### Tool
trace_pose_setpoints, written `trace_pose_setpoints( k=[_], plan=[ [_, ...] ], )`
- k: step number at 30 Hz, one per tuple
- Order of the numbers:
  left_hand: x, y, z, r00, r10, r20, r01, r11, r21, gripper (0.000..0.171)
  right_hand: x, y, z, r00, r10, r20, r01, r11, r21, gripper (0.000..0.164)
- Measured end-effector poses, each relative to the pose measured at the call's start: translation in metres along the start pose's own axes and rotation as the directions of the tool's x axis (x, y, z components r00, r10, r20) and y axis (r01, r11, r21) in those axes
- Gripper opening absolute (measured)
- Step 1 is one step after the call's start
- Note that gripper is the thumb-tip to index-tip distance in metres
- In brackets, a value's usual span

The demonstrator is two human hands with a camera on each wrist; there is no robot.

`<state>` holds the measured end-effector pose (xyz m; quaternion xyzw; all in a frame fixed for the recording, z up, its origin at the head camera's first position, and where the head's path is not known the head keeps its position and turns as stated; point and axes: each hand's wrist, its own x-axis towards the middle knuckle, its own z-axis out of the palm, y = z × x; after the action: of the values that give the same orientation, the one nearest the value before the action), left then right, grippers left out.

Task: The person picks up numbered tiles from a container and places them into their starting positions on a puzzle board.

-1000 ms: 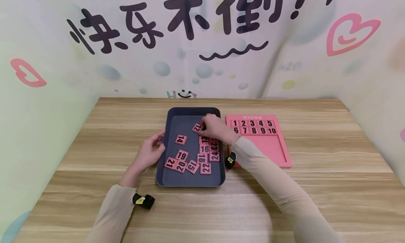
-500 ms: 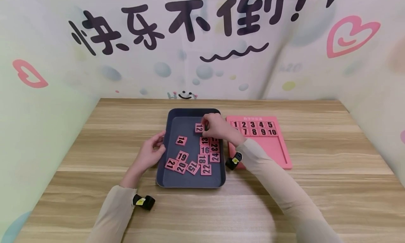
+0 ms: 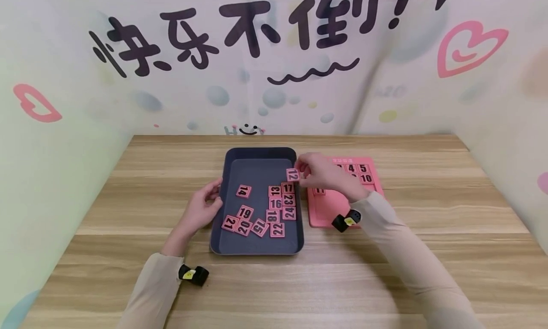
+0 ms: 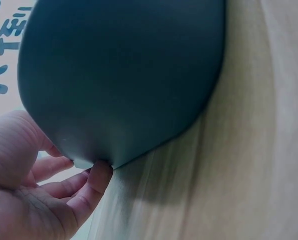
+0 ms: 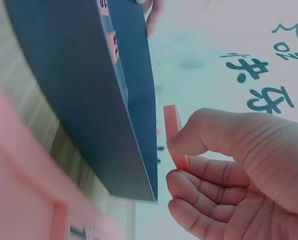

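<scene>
In the head view, my right hand (image 3: 327, 174) pinches a pink number tile marked 12 (image 3: 293, 175) between thumb and fingers. The tile is raised over the right rim of the dark tray (image 3: 257, 248); the right wrist view shows its orange-looking edge (image 5: 173, 130) in my fingertips. My left hand (image 3: 201, 208) holds the tray's left edge, thumb and fingertips at the rim in the left wrist view. To the right lies a pink number board (image 3: 325, 212), with rows of tiles at its top partly hidden by my right hand. An 11 tile (image 3: 319, 191) shows below my fingers.
Several loose tiles lie in the tray, among them 14 (image 3: 243, 191), 19 (image 3: 245, 212) and 22 (image 3: 277, 230). The wooden table (image 3: 342, 281) ends at a printed wall (image 3: 257, 105) behind. Wrist cameras sit on both arms.
My right hand has lifted the 12 tile and carried it right, from inside the tray to its right rim. The 17 tile is uncovered. My left hand stays at the tray.
</scene>
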<state>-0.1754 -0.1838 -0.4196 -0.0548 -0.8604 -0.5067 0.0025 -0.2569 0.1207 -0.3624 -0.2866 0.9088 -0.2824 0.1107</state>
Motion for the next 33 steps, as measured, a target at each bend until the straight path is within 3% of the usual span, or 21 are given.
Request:
trace_pose_setpoints(
  k=[6,14,19,33],
  plan=[
    [-0.001,0.002,0.000,1.000,-0.016,0.005,0.016,1.000,-0.019,0.050,-0.023,0.018,-0.011,1.000,-0.002,-0.013,0.003,1.000,0.027,0.026],
    [-0.001,0.002,-0.001,1.000,-0.010,0.002,0.010,1.000,-0.013,0.050,-0.050,0.047,-0.015,0.998,-0.050,-0.031,0.049,0.998,-0.030,0.023],
    [-0.003,0.003,0.000,1.000,0.000,0.006,0.000,1.000,-0.014,0.050,-0.064,0.059,-0.014,1.000,-0.019,-0.004,0.019,0.998,-0.054,0.025],
    [-0.002,0.004,-0.001,1.000,-0.024,0.012,0.024,1.000,-0.016,0.049,-0.076,0.076,-0.004,0.999,-0.018,0.049,0.021,0.998,-0.064,0.033]
  ],
)
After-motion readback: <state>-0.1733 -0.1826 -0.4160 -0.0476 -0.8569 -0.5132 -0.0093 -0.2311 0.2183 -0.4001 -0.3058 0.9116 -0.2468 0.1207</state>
